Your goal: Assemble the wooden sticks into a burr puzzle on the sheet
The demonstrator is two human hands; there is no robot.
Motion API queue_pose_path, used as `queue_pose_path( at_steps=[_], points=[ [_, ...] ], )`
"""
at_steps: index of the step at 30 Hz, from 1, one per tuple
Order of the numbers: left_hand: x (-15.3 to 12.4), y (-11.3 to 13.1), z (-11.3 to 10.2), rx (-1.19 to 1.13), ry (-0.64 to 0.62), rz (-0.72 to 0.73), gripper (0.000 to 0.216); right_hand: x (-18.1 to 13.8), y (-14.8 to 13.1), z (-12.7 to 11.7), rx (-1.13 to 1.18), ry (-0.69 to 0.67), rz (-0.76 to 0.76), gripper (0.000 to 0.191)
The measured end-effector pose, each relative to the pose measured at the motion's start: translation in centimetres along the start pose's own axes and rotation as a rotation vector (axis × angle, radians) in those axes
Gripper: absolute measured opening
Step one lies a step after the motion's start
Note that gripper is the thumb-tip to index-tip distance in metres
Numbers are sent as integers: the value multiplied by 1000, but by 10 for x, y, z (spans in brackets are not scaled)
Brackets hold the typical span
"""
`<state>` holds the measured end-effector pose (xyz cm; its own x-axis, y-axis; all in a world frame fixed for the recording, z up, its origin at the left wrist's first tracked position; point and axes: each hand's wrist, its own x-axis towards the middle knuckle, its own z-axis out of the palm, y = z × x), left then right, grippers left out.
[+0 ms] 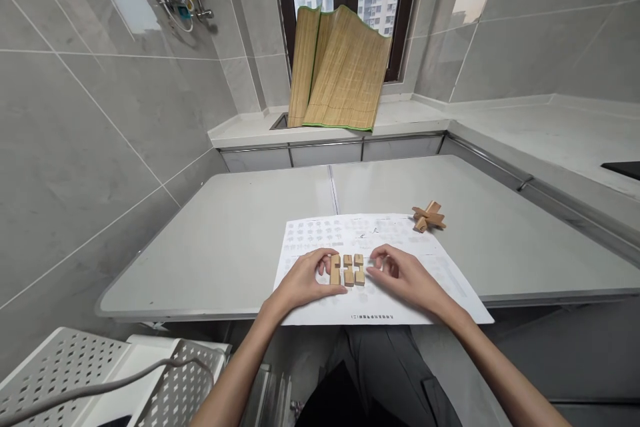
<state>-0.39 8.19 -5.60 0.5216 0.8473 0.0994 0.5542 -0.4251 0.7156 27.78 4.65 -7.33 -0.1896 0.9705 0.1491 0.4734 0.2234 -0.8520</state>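
Observation:
Three notched wooden puzzle pieces stand side by side on a printed sheet: a left piece (335,275), a middle piece (349,277) and a right piece (359,277). My left hand (307,278) spans the left piece, index finger at its far end and thumb at its near end. To the right of the row is my right hand (400,273), its fingers loosely bent and the thumb apart from them. Nothing shows in its grasp, and a small gap separates it from the right piece. The printed sheet (425,310) carries rows of small diagrams and lies beneath both hands.
An assembled wooden burr puzzle (429,217) sits at the sheet's far right corner. The light folding table (210,247) has a seam down its middle. Behind it, a bamboo mat (345,73) leans against the window. White perforated plastic (65,367) and a grey cable are at lower left.

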Motion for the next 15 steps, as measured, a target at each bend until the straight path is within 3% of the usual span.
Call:
queue_pose_path(
  at_steps=[3,9,15],
  points=[
    [-3,-1,5,-74,44,-6,68,0,-10,7,-42,-47,-45,31],
    [-5,-3,8,-39,80,6,60,3,-11,15,-219,-109,-17,62],
    [-4,-7,9,115,159,62,50,7,-11,12,-231,-150,5,49]
  ],
)
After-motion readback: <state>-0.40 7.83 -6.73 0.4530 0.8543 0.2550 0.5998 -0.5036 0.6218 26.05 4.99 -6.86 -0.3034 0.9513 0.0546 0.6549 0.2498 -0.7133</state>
